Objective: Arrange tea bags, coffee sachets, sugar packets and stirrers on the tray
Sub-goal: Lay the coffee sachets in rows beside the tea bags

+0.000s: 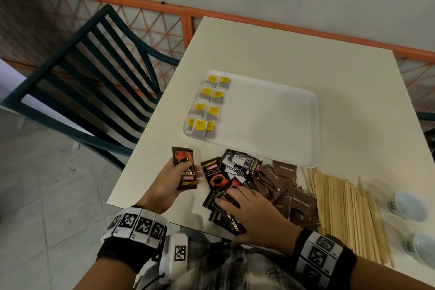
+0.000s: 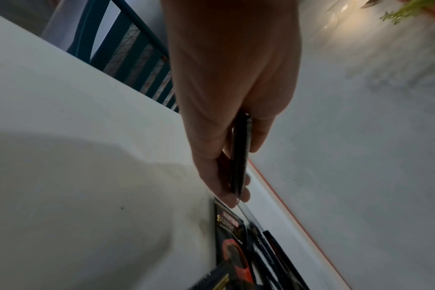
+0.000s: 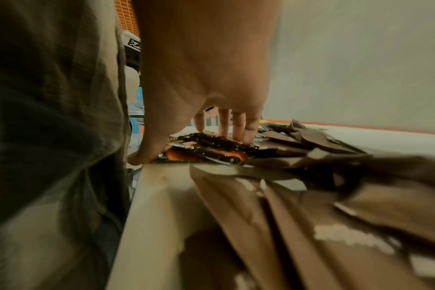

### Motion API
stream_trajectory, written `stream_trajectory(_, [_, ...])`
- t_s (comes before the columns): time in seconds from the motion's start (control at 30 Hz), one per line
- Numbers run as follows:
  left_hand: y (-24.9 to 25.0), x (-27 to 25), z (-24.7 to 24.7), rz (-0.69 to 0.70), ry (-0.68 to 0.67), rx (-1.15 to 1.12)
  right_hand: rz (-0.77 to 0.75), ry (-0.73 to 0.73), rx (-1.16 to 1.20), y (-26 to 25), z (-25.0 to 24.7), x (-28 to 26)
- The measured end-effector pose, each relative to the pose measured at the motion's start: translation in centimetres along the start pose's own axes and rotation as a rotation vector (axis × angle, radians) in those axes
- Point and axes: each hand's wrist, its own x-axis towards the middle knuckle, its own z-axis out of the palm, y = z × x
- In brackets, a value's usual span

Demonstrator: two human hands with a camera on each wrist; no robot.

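A white tray point(image 1: 270, 120) lies on the cream table, with several yellow-tagged tea bags point(image 1: 207, 106) in two columns along its left side. My left hand point(image 1: 174, 179) grips a black coffee sachet point(image 1: 184, 167), edge-on in the left wrist view point(image 2: 240, 155). My right hand point(image 1: 247, 214) lies over a pile of black coffee sachets point(image 1: 226, 176) near the table's front edge, fingertips point(image 3: 224, 125) pressing the top sachet point(image 3: 211, 141) and thumb at the edge. Brown sugar packets point(image 1: 289, 193) and wooden stirrers point(image 1: 348, 214) lie to the right.
A dark green slatted chair point(image 1: 89, 82) stands left of the table. Two glass cups point(image 1: 410, 205) sit at the table's right front. An orange lattice fence point(image 1: 141, 23) runs behind. Most of the tray's right part is bare.
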Motion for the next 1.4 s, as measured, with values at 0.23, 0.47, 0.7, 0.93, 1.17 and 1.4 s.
stream_trajectory(0.23, [-0.8,-0.6,0.3,-0.024,-0.041,0.077,-0.082,0.167,-0.038,0.8,0.2,1.7])
stream_trajectory(0.47, [-1.2,-0.5,0.0,0.014,0.014,0.128,-0.047,0.353,-0.066,1.2,0.1,2.2])
stream_trajectory(0.7, [-1.1,-0.3,0.4,0.067,0.046,0.127,0.192,0.525,0.442,1.5,-3.9,1.6])
stream_trajectory(0.93, [0.6,-0.4,3.6,0.152,-0.139,0.129,0.405,0.747,0.830,0.6,-7.4,3.3])
stream_trajectory(1.17, [2.6,0.5,4.7,0.089,-0.280,0.030,0.386,0.681,0.842,-0.8,-8.1,5.6])
stream_trajectory(1.4, [3.3,1.4,3.0,0.012,-0.342,-0.069,0.177,0.447,0.958,0.0,-8.2,5.4])
